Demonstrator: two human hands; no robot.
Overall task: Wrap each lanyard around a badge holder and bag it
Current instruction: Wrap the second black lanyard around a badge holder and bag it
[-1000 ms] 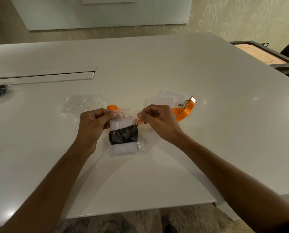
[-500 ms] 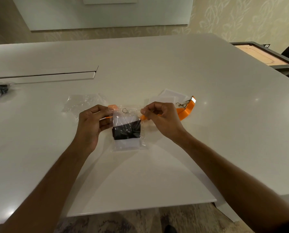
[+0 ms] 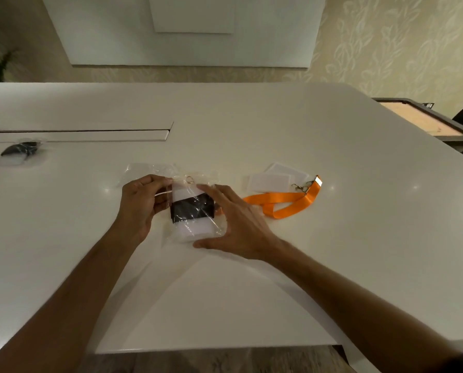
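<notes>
Two hands w/ one clear bag (image 3: 198, 208) mid-table (image 3: 251, 125), nearer the front edge; inside, a white badge holder (image 3: 190, 193) wrapped w/ a black lanyard (image 3: 192, 210). Change vs half a sec ago: right hand (image 3: 238, 224) has let go of the bag mouth, fingers now spread and straight, resting on the bag's right side. Left hand (image 3: 141, 208) still pinches the bag's top-left corner w/ thumb and fingers. Judgement: this set is bagged, prob. being flattened or sealed.

Room etc.: patterned wall, white panel beyond the far edge; framed board off the right edge. Near the left edge, another bagged set (image 3: 20, 150). Right of the hands, orange lanyard (image 3: 284, 201) loose, touching spare badge holders (image 3: 268, 181); so approx. one more set to do. Empty bags (image 3: 141, 168) just behind the left hand.
</notes>
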